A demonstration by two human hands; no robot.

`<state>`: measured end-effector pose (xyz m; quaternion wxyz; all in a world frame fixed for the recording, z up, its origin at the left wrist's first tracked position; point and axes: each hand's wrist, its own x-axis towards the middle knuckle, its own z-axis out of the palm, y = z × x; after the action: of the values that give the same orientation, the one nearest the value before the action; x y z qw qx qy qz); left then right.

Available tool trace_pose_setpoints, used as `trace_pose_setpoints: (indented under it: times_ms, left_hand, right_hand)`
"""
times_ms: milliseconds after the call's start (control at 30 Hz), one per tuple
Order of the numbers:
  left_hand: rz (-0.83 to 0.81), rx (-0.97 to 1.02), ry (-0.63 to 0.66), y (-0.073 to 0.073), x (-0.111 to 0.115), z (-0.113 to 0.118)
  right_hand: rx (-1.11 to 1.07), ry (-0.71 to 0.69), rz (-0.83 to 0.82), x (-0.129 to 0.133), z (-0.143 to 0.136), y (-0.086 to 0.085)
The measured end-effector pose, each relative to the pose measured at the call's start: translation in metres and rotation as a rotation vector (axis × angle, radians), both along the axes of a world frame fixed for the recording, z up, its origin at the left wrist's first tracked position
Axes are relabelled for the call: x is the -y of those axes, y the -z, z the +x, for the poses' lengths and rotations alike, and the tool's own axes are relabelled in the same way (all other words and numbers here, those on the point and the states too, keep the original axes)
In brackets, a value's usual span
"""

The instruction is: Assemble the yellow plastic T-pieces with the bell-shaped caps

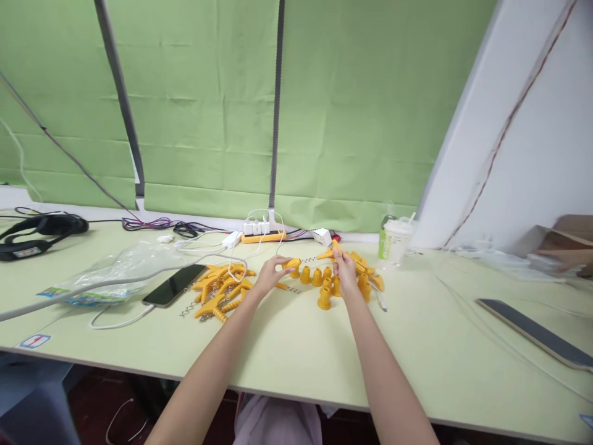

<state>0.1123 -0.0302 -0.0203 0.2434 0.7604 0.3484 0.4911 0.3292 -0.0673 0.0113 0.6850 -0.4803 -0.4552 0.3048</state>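
My left hand (272, 273) pinches a small yellow plastic sleeve (293, 264) between thumb and fingers. My right hand (345, 271) is closed on the yellow handle of a corkscrew (326, 254); its metal spiral points left toward the sleeve. Whether the spiral's tip touches the sleeve I cannot tell. Below and between the hands stand several more yellow sleeves (325, 299) on the table. To the left of my left hand lies a heap of yellow corkscrews (215, 301) with metal spirals. More yellow pieces (364, 264) lie behind and beside my right hand, partly hidden.
Behind the hands sits a power strip (264, 236) with white plugs and cables. A phone (175, 286) and a clear plastic bag (125, 272) lie left, a headset (44, 232) farther left. On the right are a drink cup (398, 240), another phone (535, 334) and a cardboard box (565, 241).
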Motion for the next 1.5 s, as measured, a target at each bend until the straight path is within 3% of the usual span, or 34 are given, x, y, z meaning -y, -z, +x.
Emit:
trace_pose_setpoints:
  times_ms: [267, 400, 600, 733, 967, 1233, 1500]
  left_hand:
    - [0.012, -0.038, 0.034, -0.003, 0.005, 0.002]
    - [-0.032, -0.014, 0.067, -0.006, 0.01, 0.007]
    - [-0.191, 0.254, 0.029, -0.014, 0.008, 0.0]
    - [-0.306, 0.311, 0.098, -0.017, 0.005, -0.007]
    - [-0.343, 0.482, 0.016, -0.016, 0.006, -0.009]
    - [-0.397, 0.662, 0.165, -0.012, -0.003, -0.018]
    - [-0.446, 0.692, 0.359, -0.016, 0.0, -0.019]
  right_hand:
    - [0.092, 0.06, 0.028, -0.005, -0.005, 0.004]
    - [0.165, 0.005, 0.003, -0.003, -0.017, 0.005]
    - [0.278, -0.056, 0.032, -0.002, -0.04, 0.007]
    - [0.185, -0.054, 0.151, -0.002, -0.047, 0.007]
    - [0.222, -0.13, 0.137, 0.004, -0.045, 0.003]
    - [0.218, -0.231, 0.149, 0.0, -0.037, 0.001]
    - [0.209, -0.093, 0.091, -0.004, -0.033, 0.002]
